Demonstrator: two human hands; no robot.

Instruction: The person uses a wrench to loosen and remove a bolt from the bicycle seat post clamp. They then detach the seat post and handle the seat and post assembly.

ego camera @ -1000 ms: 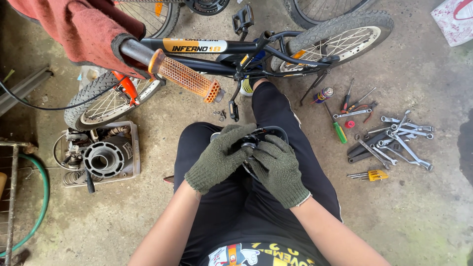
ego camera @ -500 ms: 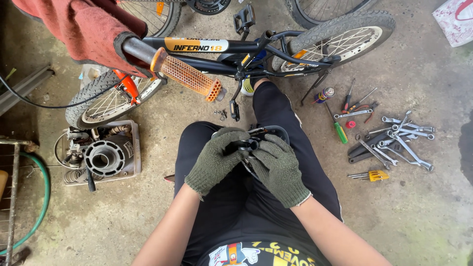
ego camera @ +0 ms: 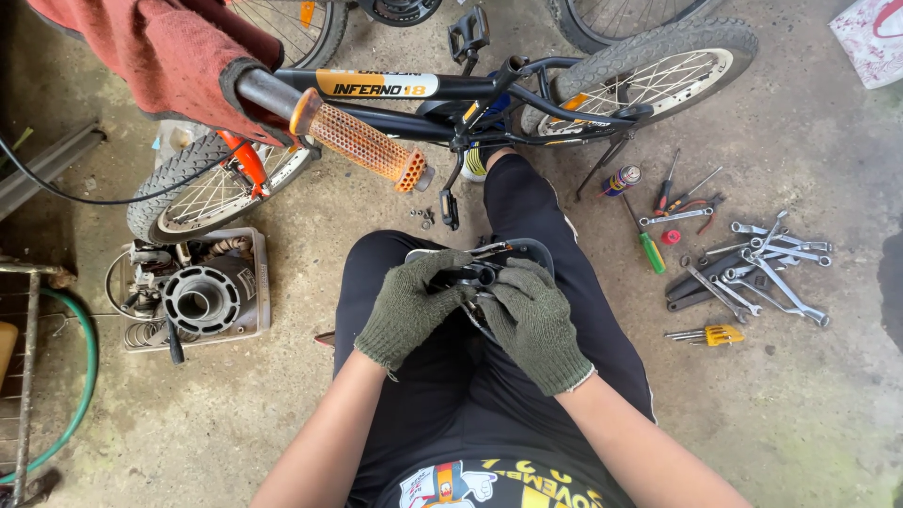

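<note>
A black bicycle lies across the concrete beyond the knees; wrenches are scattered right. Over the lap, gloved left hand and right hand both grasp a small black bike part, fingers partly hiding it.

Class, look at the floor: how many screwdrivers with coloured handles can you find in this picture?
2. A green-handled screwdriver lies beside the spray can; a yellow-handled screwdriver lies below the pile of spanners. Others may be hidden in that pile.
</note>
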